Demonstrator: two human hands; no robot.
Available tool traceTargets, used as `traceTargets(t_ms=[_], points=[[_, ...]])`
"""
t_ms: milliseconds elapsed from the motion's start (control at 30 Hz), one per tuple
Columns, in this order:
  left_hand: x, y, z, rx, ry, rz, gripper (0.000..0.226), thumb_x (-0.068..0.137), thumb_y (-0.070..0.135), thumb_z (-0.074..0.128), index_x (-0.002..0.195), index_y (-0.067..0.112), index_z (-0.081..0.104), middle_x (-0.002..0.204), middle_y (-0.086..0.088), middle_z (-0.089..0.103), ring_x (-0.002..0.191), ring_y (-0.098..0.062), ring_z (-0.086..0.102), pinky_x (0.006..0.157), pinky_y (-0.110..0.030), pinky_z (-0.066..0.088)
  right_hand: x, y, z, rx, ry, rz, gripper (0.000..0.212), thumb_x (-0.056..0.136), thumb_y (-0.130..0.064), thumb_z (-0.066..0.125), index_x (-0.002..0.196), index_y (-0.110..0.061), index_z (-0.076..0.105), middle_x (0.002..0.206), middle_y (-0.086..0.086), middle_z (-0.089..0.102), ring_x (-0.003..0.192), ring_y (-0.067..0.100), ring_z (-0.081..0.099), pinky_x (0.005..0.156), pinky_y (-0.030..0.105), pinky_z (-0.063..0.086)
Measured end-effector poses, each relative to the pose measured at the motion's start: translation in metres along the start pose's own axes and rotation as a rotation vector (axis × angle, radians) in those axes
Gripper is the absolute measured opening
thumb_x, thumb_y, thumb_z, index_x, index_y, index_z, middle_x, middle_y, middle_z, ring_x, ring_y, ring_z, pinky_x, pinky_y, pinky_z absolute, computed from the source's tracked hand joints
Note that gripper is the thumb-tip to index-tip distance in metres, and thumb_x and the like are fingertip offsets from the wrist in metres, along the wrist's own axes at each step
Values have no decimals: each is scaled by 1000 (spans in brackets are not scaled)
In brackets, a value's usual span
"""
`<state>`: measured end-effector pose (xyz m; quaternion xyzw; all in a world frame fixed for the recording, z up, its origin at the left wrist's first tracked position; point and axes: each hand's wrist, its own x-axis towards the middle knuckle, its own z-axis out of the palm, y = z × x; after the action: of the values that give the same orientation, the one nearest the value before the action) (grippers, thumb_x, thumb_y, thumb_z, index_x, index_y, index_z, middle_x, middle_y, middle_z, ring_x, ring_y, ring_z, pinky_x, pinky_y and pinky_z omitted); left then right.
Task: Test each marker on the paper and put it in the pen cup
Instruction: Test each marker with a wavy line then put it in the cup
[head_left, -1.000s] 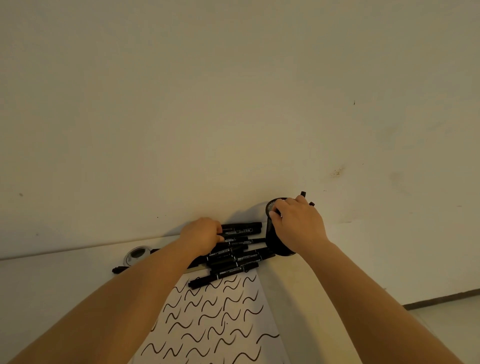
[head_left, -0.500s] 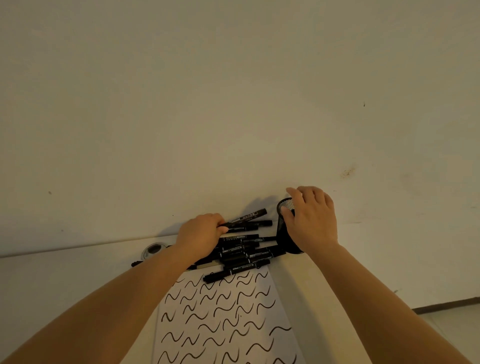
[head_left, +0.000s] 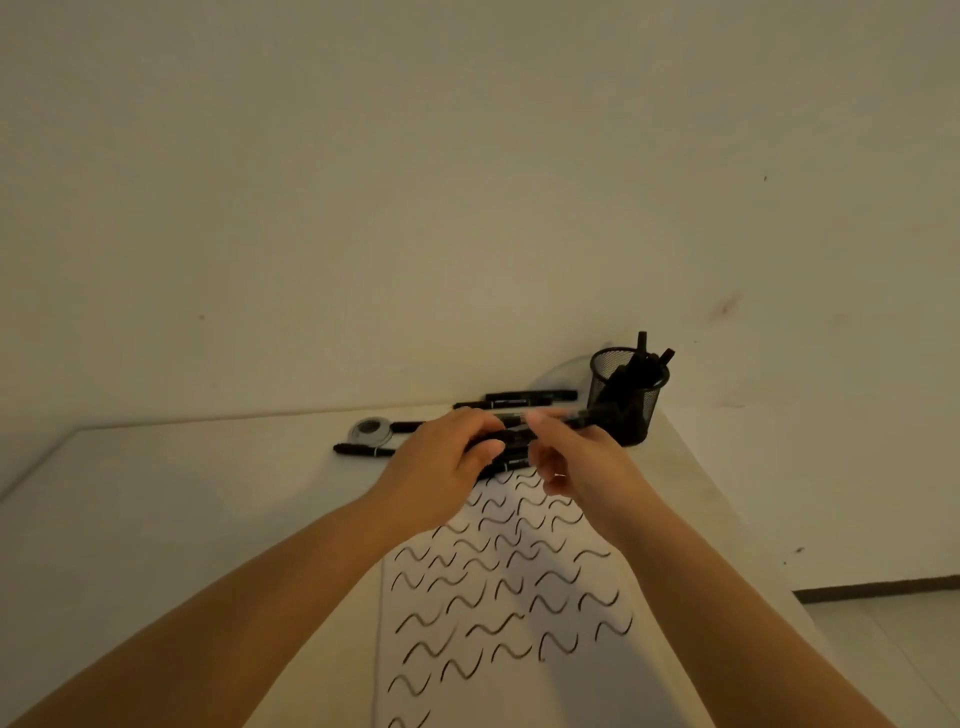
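Observation:
My left hand (head_left: 447, 467) grips one black marker (head_left: 511, 420) above the pile of black markers (head_left: 506, 460) at the paper's far end. My right hand (head_left: 576, 457) pinches the same marker at its right end, where the image is blurred. The white paper (head_left: 519, 597), covered in black wavy test strokes, runs toward me between my forearms. The black mesh pen cup (head_left: 626, 400) stands upright at the table's far right corner with several markers in it. Two more markers (head_left: 530, 397) lie by the wall behind my hands.
A small round silver object (head_left: 370, 430) lies left of the pile, with a single marker (head_left: 363, 450) in front of it. The white table (head_left: 182, 519) meets the wall at the back, and its right edge drops to the floor (head_left: 893, 639).
My right hand let go of the pen cup, which now stands upright, and came to the marker held by my left hand. The view tilted down and shifted.

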<state>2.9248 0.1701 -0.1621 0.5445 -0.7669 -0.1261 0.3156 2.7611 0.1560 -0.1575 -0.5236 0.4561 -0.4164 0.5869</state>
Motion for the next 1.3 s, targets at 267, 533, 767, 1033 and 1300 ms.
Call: traceTargets(t_ms=[267, 533, 767, 1033, 1300], points=[[-75, 12, -7, 71, 77, 41, 22, 86, 39, 54, 99, 26, 64, 78, 18, 59, 68, 1, 52, 61, -10, 39, -63, 25, 32, 299, 71, 138, 30, 92, -29, 48, 75, -7, 62, 48, 6, 56, 42, 15, 50, 41, 25, 40], [-133, 26, -3, 525, 127, 313, 39, 87, 41, 40, 78, 17, 69, 60, 6, 64, 43, -12, 54, 35, -22, 41, -101, 41, 33, 249, 10, 186, 28, 90, -15, 44, 67, -3, 56, 42, 8, 49, 34, 15, 39, 34, 23, 31], [-156, 39, -6, 24, -144, 34, 25, 92, 34, 43, 72, 27, 57, 56, 12, 57, 54, -3, 58, 57, -18, 45, -115, 49, 36, 214, -17, 62, 39, 83, -8, 45, 47, -7, 58, 35, 7, 41, 29, 16, 30, 34, 19, 22], [-169, -28, -33, -299, 13, -408, 33, 95, 19, 42, 67, 22, 59, 50, 7, 54, 53, -3, 61, 48, -10, 43, -102, 57, -22, 158, 376, -109, 29, 87, -12, 46, 61, -9, 59, 39, 3, 52, 36, 15, 46, 36, 21, 38], [-157, -23, 14, -415, 229, -474, 30, 96, 26, 39, 74, 26, 60, 71, 9, 62, 79, -14, 56, 81, -35, 45, -117, 84, -10, -92, 577, -108, 24, 88, -31, 51, 72, -15, 59, 54, -6, 64, 56, -8, 50, 59, 26, 32]])
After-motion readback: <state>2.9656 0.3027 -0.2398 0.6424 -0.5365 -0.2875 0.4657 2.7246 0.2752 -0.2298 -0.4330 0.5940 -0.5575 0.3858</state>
